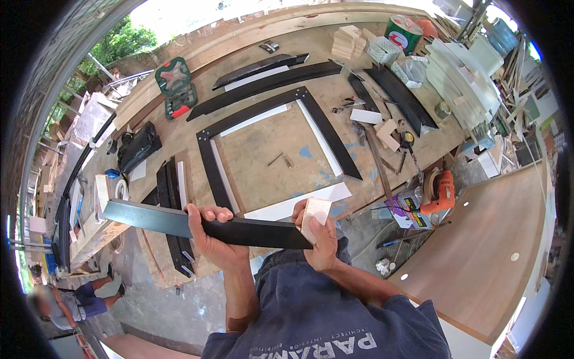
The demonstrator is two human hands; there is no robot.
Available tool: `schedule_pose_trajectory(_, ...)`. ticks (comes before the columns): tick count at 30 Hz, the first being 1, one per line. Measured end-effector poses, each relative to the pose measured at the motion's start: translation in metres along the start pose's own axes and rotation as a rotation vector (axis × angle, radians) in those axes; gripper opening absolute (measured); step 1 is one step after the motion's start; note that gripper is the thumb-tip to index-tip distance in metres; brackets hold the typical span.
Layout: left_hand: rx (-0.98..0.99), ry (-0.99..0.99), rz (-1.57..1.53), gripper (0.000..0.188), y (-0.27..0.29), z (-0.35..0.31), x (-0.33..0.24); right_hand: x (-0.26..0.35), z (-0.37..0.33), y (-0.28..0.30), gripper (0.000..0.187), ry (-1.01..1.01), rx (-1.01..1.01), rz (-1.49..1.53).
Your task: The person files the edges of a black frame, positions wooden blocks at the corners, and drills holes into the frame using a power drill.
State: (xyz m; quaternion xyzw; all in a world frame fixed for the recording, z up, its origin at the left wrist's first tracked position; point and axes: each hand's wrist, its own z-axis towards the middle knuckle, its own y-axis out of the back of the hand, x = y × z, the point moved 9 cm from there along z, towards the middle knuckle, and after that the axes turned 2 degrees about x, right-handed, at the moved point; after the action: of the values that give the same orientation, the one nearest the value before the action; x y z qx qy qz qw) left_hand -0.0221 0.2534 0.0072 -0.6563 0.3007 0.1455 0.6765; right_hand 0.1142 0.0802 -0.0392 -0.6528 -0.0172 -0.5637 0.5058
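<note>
A long black frame bar with a mitred end is held up across my front, above the near table edge. My left hand wraps around its middle. At the bar's right end, my right hand grips a small pale wooden block against the bar; whether its hidden fingers also hold the bar I cannot tell. Just beyond lies a three-sided black frame with white inner edges, its near side open. A white strip lies along that side.
The wooden worktable carries more black bars, a green tool case, wood blocks and a tape measure. An orange power tool is at the right edge. Another person is at the lower left.
</note>
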Motion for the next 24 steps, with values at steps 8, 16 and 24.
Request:
schedule_pose_trajectory(8, -0.048, -0.005, 0.018, 0.022, 0.003, 0.005, 0.000, -0.004, 0.009, -0.018, 0.051, -0.099, 0.077, 0.055)
schedule_pose_trajectory(16, -0.074, -0.032, -0.005, 0.031, 0.013, 0.000, 0.014, -0.006, 0.002, -0.001, 0.047, -0.070, 0.033, 0.012)
schedule_pose_trajectory(24, -0.179, -0.152, 0.162, 0.056, 0.133, 0.008, -0.015, -0.003, -0.025, 0.136, 0.028, -0.124, -0.425, -0.044)
